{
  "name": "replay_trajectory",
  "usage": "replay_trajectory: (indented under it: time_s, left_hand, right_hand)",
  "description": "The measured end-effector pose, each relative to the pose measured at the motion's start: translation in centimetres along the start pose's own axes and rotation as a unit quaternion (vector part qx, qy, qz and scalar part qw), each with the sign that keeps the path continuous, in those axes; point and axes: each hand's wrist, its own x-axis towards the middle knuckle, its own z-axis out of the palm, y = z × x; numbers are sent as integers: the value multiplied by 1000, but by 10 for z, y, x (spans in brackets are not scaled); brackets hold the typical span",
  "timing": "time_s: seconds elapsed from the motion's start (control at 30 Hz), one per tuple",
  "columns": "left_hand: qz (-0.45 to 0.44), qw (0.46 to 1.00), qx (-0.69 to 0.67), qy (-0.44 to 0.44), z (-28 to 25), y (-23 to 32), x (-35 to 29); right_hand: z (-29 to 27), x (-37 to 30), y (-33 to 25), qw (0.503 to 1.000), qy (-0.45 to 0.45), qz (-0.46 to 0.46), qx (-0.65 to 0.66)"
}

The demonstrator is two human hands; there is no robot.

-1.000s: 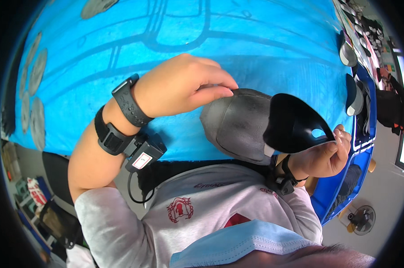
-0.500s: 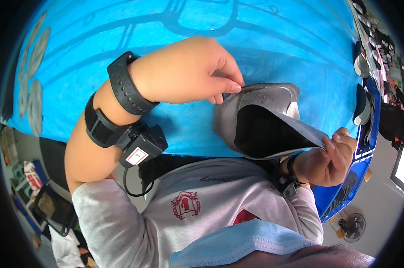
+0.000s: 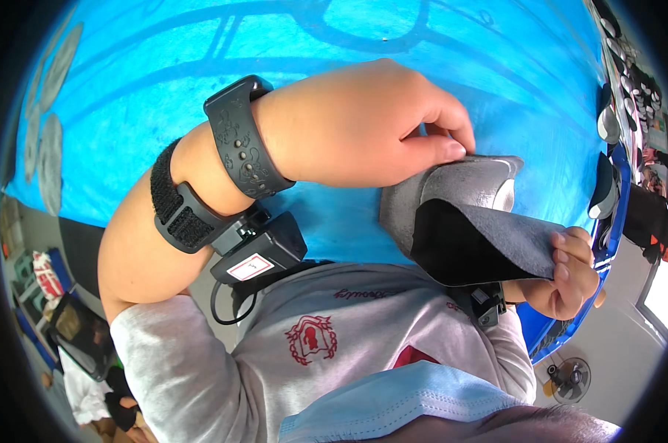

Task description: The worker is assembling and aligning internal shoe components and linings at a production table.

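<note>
A grey insole (image 3: pixel 402 203), or a piece shaped much like one, is held over the blue tabletop. Its grey fabric layer (image 3: pixel 518 235) is peeled up and curled back, showing a black face (image 3: pixel 448 247) inside the fold. A small white patch (image 3: pixel 504 196) shows by its right rim. My left hand (image 3: pixel 389 122) reaches in from the left, thumb and forefinger pinched at the insole's upper edge. At the right, my right hand (image 3: pixel 570 277) has its fingers closed on the free end of the curled layer. Part of my right wrist is hidden behind that layer.
Flat grey oval pieces (image 3: pixel 51 166) lie along the blue table's (image 3: pixel 201 44) left edge. Several black and white insoles (image 3: pixel 604 188) line the right edge, beside a blue crate (image 3: pixel 546 328). A fan (image 3: pixel 570 380) stands on the floor at lower right.
Both hands and the insole have shifted to the right and slightly nearer to me. The curled fabric layer is lifted and turned more, showing more of its grey face.
</note>
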Motion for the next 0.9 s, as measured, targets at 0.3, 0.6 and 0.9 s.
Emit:
replay_trajectory:
  time_s: [0.3,0.6,0.9]
  left_hand:
    - [53,998,-19,36,8,-6,8]
    - [69,995,28,67,15,-7,6]
    - [46,989,30,136,10,-6,4]
  right_hand:
    - [9,13,1,994,-94,-48,-40]
    - [7,8,-3,987,-105,-86,-82]
    - [15,9,-5,988,-101,-63,-101]
